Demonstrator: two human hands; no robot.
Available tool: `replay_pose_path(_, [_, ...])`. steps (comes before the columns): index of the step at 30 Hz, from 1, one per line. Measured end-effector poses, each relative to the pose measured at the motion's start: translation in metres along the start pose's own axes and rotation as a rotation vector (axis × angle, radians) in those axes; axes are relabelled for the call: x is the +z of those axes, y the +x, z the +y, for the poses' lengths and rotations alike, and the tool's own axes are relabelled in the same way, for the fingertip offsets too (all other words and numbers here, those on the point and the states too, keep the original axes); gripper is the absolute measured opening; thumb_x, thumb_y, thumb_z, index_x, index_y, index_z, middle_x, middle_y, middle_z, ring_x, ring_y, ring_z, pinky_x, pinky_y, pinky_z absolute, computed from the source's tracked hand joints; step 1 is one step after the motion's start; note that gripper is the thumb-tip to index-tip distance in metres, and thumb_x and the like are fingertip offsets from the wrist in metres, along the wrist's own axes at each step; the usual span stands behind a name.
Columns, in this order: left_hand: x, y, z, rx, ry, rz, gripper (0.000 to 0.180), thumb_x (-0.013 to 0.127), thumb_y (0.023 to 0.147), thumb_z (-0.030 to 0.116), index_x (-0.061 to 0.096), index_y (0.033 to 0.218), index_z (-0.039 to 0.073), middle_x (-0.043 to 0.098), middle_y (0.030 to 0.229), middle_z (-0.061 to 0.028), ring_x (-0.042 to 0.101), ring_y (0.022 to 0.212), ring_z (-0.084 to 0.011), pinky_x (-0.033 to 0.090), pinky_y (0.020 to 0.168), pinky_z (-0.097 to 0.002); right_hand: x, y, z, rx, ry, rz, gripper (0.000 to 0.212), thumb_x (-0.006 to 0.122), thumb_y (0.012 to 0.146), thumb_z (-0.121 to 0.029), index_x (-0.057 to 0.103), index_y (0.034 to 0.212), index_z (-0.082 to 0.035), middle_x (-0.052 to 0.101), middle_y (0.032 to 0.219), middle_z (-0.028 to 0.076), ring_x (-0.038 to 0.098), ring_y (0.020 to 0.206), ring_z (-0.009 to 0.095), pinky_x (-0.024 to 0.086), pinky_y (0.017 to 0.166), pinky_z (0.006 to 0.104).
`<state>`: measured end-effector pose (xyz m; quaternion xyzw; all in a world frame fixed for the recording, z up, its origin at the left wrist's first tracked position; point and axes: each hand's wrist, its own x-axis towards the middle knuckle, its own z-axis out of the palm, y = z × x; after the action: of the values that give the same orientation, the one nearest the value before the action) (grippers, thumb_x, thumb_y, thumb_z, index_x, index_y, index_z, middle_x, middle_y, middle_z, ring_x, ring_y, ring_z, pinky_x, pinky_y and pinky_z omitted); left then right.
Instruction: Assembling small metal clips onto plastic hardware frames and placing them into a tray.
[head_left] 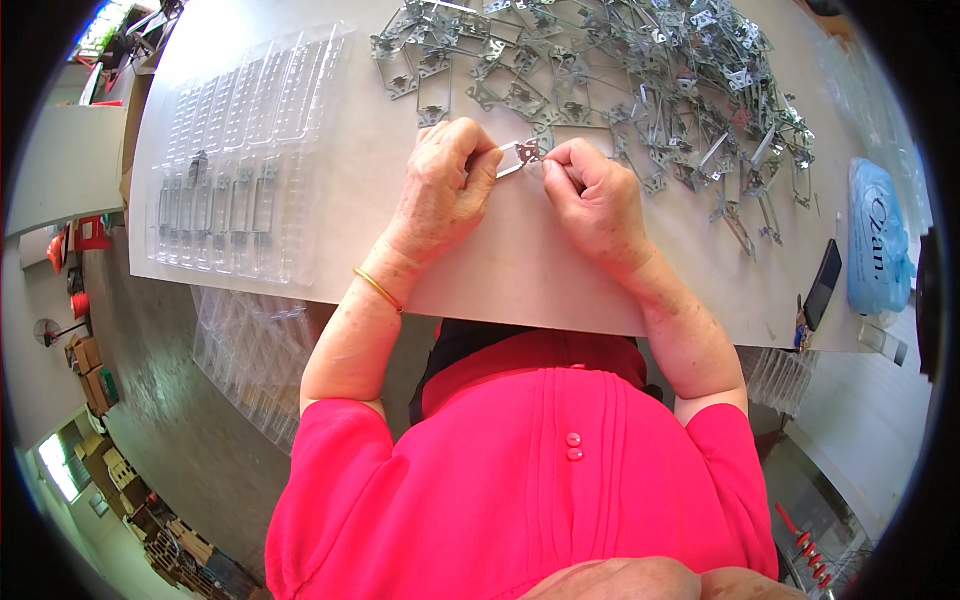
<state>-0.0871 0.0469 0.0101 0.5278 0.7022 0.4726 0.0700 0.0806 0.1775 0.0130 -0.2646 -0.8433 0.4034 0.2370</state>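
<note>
Between my two hands, above the pale table point(450, 270), is a small metal bracket point(512, 157) with a thin frame and a pierced plate at its right end. My left hand point(446, 180) pinches the frame end, its fingers curled. The fingertips of my right hand point(598, 200) close on the plate end, thumb against forefinger. Behind the hands lies a large tangled heap of similar metal brackets point(690, 90). To the left, a clear plastic tray point(285, 215) holds several brackets side by side in its near part.
A black phone point(824, 286) and a blue plastic bag point(876, 235) lie at the table's right side. Stacked clear trays point(250, 350) stand below the left front edge. Cardboard boxes point(92, 372) and a fan point(48, 332) are farther off to the left.
</note>
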Motion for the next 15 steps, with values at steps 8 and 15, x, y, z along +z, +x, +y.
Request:
replay_pose_path(8, [-0.0017,-0.0018,-0.0002,-0.035,0.011,-0.026,0.013,0.076,0.095,0.002,0.063,0.093,0.003,0.06,0.084,-0.0086,0.055,0.082,-0.0252,0.048,0.076,-0.0366,0.0012,-0.0003,0.0001,-0.031,-0.004,-0.009,0.006,0.074,0.096,-0.012,0.07,0.096,-0.008,0.071,0.074,0.014,0.072,0.065,0.033,0.055,0.06,0.0429])
replay_pose_path(15, [-0.0024,-0.0007,0.0002,-0.008,0.031,-0.024,0.014,0.076,0.095,0.002,0.063,0.093,0.003,0.06,0.084,-0.0085,0.055,0.082,-0.0252,0.048,0.077,-0.0362,0.0023,-0.0009,0.0019,-0.057,-0.003,0.01,0.005,0.074,0.096,-0.012,0.07,0.095,-0.008,0.071,0.072,0.014,0.072,0.063,0.033,0.055,0.059,0.0428])
